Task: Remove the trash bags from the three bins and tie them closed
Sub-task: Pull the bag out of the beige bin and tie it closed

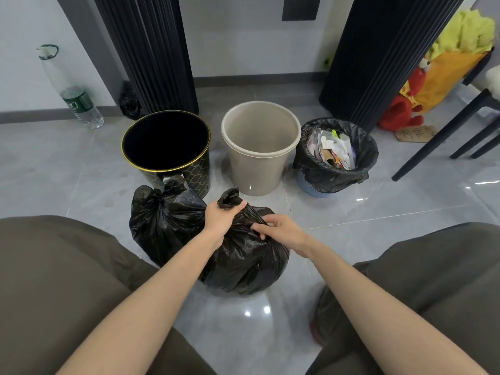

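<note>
Now your left hand (221, 216) fingers (236, 205) clamp twisted neck of second bag (243, 266); right hand (282, 231) pinches plastic just beside; knot looks unfinished. Tied bag (162, 223) left of fingers, on floor (351, 207). Beyond: black bin (201, 169), beige bin (257, 171) emptied; third bag (332, 177) untouched.

Home room: glossy grey tiled floor (67, 163), dark pleated curtains (151, 50), plush toy (403, 109), chair legs (443, 133).

floor (351, 207): grey glossy tile | back row, left to right: black bin (194, 174), beige bin (257, 171), blue bin (305, 185), each apart | before black bin: tied bag (162, 220), touching front bag (243, 263) on its right | left, by wall: bottle (81, 104), small bag (130, 101) | right: plush (405, 104), card (415, 133), chair legs (438, 142)
</note>
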{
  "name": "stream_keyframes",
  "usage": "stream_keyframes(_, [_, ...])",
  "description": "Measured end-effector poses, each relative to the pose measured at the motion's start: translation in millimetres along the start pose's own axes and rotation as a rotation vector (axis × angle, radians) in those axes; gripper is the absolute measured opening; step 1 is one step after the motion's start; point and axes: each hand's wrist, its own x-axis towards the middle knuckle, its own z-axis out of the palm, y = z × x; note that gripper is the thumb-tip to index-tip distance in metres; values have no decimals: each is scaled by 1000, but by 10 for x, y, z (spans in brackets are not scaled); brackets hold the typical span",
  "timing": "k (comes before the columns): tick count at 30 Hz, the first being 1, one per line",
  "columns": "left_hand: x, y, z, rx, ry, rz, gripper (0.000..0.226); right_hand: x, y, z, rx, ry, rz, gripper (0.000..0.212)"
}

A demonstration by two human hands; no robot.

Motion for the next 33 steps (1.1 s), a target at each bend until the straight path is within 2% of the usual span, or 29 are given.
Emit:
stream_keyframes(2, [33,-20,-6,-41,17,-41,29,33,28,-10,87,70,-31,24])
stream_keyframes(6, [87,-61,-29,-111,24,-118,41,63,-86,51,494,142,-26,30])
stream_keyframes(11, [103,-94,-35,-143,-38,-173,48,115,-178,127,705,217,-21,25])
stream_keyframes(13, [104,-97,-26,-129,-54,-179,48,105,-190,145,667,226,-53,27])
stream_keyframes(15, [102,-85,-37,-139,-70,-182,44,95,-200,166,521,239,-101,28])
stream_keyframes(18, [105,-41,-63,-173,-92,-167,29,88,-194,197,370,284,-164,27])
stream_keyframes(22, [76,-18,-76,-167,-142,-157,12,89,-214,213,384,326,-175,27])
stream_keyframes(25, [31,16,-51,-174,-212,-137,6,103,-228,201,264,430,-189,28])
stream_keyframes(27, [18,68,-18,-152,-229,-125,11,122,-200,189,131,506,-165,27])
stream_keyframes(29, [39,79,18,-185,-214,-173,28,153,-148,173,99,555,-93,26])
stream_keyframes(31, [41,60,49,-201,-194,-211,26,177,-98,145,198,565,-5,25])
stream_keyframes(33, [15,10,73,-67,-194,-164,22,173,-72,118,296,553,70,24])
